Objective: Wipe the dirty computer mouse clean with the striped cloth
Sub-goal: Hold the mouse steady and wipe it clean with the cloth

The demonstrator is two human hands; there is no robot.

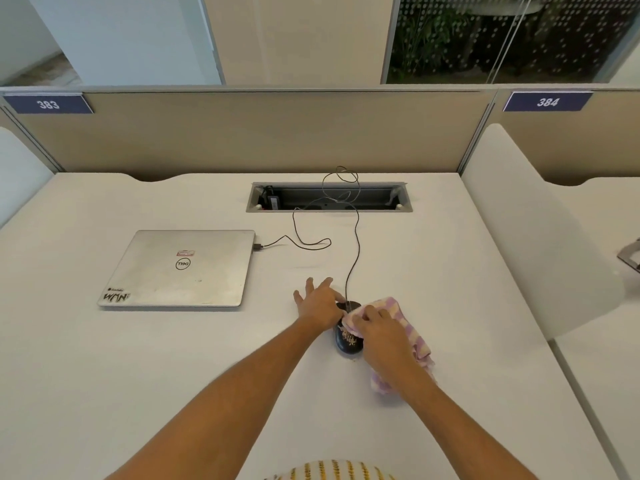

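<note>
A black wired computer mouse [348, 342] lies on the white desk, pale crumbs speckling its rear half. My left hand [318, 301] rests against the mouse's left front side, fingers spread, holding it in place. My right hand [381, 332] grips the purple-and-cream striped cloth [415, 336] and presses a fold of it onto the middle of the mouse. The rest of the cloth trails down to the right under my wrist. The front of the mouse is mostly hidden by the cloth and my fingers.
The mouse cable [355, 251] runs back to an open cable tray [329, 197] in the desk. A shut silver laptop [180, 268] lies to the left, its own cable plugged in. Beige partitions stand behind, and a white divider [540, 233] is on the right.
</note>
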